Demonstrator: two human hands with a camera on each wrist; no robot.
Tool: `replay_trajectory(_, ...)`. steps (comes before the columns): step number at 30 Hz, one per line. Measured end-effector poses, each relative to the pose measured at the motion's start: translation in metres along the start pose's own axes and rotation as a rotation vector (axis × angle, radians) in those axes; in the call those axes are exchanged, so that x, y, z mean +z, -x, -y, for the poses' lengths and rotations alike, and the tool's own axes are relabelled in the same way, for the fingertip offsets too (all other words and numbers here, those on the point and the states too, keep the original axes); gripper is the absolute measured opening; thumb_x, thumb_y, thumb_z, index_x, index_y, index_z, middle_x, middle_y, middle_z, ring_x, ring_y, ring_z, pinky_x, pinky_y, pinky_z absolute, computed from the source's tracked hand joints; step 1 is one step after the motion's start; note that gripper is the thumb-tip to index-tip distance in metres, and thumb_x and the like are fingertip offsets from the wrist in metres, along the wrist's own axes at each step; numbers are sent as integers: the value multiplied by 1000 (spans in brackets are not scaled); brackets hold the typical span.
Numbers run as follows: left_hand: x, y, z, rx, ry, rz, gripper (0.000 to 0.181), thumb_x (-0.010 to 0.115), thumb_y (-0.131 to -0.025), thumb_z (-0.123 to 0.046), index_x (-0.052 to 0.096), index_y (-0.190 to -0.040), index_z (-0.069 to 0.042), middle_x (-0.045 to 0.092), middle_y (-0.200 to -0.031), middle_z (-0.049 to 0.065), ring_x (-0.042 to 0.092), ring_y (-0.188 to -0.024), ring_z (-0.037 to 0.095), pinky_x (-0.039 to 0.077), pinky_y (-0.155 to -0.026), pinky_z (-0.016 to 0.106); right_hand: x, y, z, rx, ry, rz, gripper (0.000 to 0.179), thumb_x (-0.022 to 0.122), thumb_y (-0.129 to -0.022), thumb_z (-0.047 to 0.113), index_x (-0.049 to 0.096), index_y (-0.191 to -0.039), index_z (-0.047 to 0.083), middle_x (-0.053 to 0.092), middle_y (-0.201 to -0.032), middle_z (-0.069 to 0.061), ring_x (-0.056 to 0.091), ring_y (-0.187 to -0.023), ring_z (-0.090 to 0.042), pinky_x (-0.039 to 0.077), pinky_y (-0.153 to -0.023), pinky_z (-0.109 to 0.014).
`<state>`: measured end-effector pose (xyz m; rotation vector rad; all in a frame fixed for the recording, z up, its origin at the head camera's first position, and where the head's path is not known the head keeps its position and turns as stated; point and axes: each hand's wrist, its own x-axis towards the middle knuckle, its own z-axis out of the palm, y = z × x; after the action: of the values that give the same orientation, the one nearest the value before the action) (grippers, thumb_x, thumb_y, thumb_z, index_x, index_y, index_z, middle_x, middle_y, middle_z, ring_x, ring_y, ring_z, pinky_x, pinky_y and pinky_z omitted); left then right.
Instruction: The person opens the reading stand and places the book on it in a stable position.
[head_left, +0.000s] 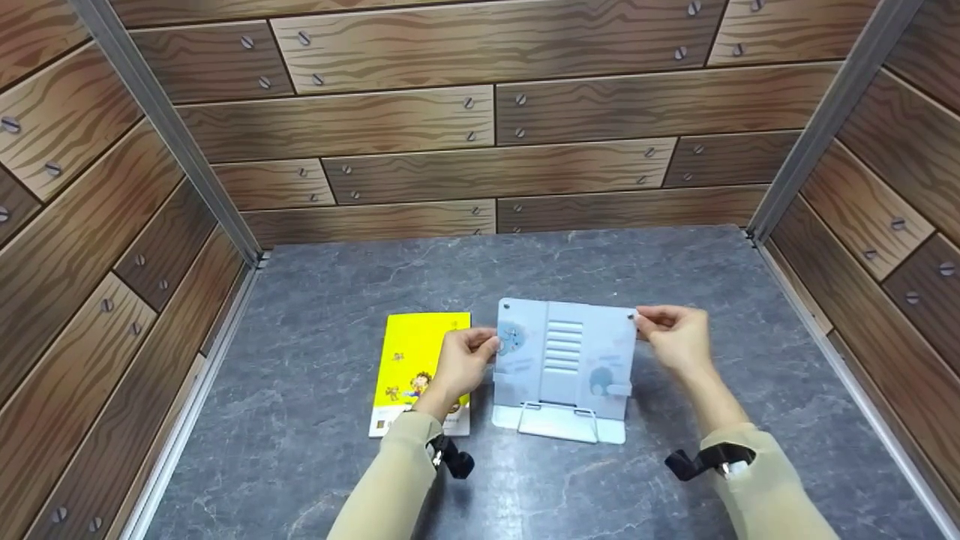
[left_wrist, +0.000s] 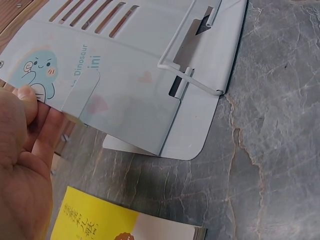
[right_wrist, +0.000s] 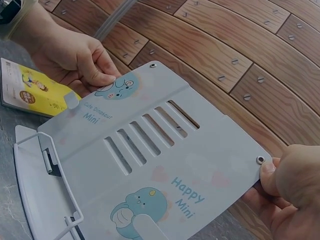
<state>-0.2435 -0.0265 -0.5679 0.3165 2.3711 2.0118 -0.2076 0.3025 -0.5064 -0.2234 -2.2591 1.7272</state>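
Note:
A pale blue-white book stand [head_left: 562, 360] with dinosaur drawings and a row of slots leans back upright on the grey surface. Its wire bracket [head_left: 559, 424] lies at the lower front, over the base plate. My left hand [head_left: 465, 364] pinches the stand's left edge between thumb and fingers, beside a dinosaur picture [left_wrist: 37, 67]. At the upper right corner, by a small metal eyelet [right_wrist: 260, 160], my right hand [head_left: 679, 337] pinches the panel. Left of the stand lies a yellow book [head_left: 409, 337] with cartoon figures and a white lower band, partly hidden by my left hand and wrist.
Wood-patterned walls [head_left: 405, 120] with printed screws enclose the back and both sides. Metal posts [head_left: 172, 135] stand at the back corners. The marbled grey tabletop [head_left: 315, 300] spreads around the stand and book. Each wrist wears a black strap mount [head_left: 450, 456].

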Motion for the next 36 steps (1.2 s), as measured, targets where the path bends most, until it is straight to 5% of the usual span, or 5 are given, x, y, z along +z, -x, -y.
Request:
replay_trajectory(22, 4, 8, -1, -25, 69, -20, 16, 68, -103, -1, 76, -114, 8, 78, -99, 13, 74, -90, 17, 64, -81, 32, 3, -8, 4, 38, 49, -6, 18, 70, -98, -8, 73, -114, -15, 75, -103, -25, 73, -77, -9, 65, -77, -35)
replay_trajectory(36, 3, 9, 2, -26, 65, -28, 16, 69, -102, 0, 76, -114, 8, 78, -98, 13, 74, -88, 18, 65, -80, 36, 4, -11, 4, 26, 39, 2, 18, 71, -97, -8, 73, -113, -16, 75, -99, -24, 72, -75, -7, 63, -70, -24)
